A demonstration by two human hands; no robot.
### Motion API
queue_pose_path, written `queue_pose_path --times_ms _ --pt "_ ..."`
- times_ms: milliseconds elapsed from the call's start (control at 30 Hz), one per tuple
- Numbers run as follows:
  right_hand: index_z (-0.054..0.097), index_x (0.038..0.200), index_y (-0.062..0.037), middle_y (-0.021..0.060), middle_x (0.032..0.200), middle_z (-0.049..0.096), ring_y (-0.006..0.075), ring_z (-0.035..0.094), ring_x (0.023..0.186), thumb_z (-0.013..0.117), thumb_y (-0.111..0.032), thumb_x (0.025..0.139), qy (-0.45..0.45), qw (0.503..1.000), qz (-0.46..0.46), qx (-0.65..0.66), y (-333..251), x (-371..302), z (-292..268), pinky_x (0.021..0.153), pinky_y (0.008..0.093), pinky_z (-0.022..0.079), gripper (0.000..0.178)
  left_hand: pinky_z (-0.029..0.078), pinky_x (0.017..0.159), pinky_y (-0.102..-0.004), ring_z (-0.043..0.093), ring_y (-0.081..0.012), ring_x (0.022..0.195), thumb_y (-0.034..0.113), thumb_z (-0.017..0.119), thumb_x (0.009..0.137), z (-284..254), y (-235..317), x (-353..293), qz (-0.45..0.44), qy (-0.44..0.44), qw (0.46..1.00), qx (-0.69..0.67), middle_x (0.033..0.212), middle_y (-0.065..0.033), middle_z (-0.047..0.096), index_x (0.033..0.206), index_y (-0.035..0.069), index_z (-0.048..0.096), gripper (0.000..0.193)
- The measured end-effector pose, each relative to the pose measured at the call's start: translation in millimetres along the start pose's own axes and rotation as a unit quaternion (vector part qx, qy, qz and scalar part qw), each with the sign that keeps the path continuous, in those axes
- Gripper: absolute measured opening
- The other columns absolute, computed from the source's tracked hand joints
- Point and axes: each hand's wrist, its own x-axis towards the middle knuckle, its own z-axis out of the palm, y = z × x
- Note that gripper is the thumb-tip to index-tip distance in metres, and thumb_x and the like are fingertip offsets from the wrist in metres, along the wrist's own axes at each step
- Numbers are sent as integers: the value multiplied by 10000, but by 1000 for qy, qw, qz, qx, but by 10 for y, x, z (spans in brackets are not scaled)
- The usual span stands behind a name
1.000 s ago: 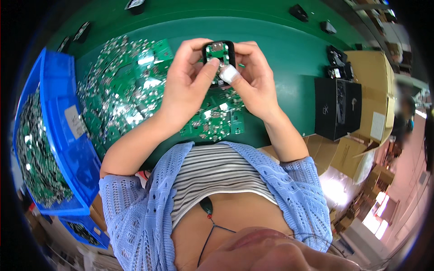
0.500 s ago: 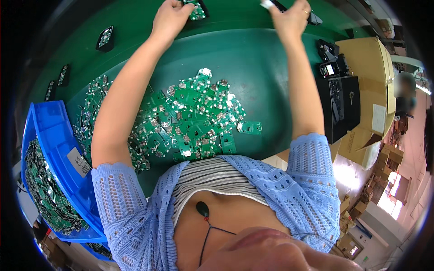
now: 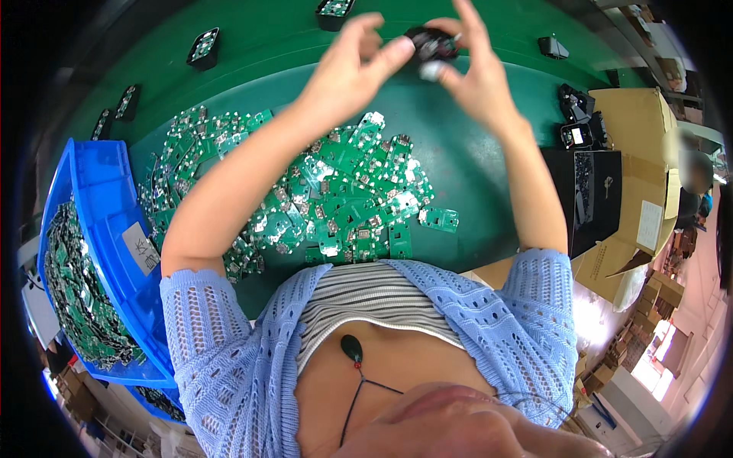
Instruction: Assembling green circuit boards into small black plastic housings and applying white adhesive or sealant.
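One rounded black plastic housing, blurred, now pinched by the right hand and thumb-touched by the spread-fingered left hand above the green-topped table, the board-filled rectangular black housing having been released: units exchanged.

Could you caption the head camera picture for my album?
Left hand and right hand at a dark housing, beyond circuit boards strewn across a green table.

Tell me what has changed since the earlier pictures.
The left hand let go of the board-filled housing on the far green surface. The right hand took a dark piece and brought it leftward, toward the left hand. The blue bin and scattered circuit boards remain.
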Motion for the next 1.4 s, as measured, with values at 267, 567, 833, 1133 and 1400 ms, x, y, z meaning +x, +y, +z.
queue_pose_path --times_ms 267,567,833,1133,1400 --pt "610 957 -55 77 1022 603 254 561 980 631 -21 656 -2 991 -132 13 -647 -732 120 813 344 452 303 477 757 -290 582 -171 831 85 509 845 -364 550 -940 -210 -126 950 -192 996 -98 568 1120 -18 484 295" --pt "544 1018 -71 77 934 557 259 542 890 633 -3 647 -161 946 164 -228 -780 -1526 -184 733 346 466 387 490 805 -334 600 -249 889 11 455 822 -557 597 -1284 -263 -5 923 -280 990 -173 565 1078 -10 447 257" --pt "562 933 -19 98 978 569 197 577 850 562 52 748 -70 935 344 -46 -756 -1663 -108 649 300 488 198 505 722 -306 611 -209 837 56 457 859 -412 528 -1376 -253 11 952 -172 956 -127 599 1071 17 449 215" --pt "498 1077 52 128 972 584 154 582 804 537 27 821 79 860 218 454 -1187 -1177 226 691 283 518 260 511 727 -302 627 -226 815 65 411 904 -269 409 -1466 -160 -1 973 -165 952 -142 605 1070 6 405 177" --pt "609 841 2 112 854 618 269 598 833 577 116 579 170 983 -73 -14 -1025 -1078 323 731 318 492 288 541 732 -379 623 -285 845 82 413 904 -488 797 -1463 -220 -87 854 -463 977 -149 569 1113 7 423 222"
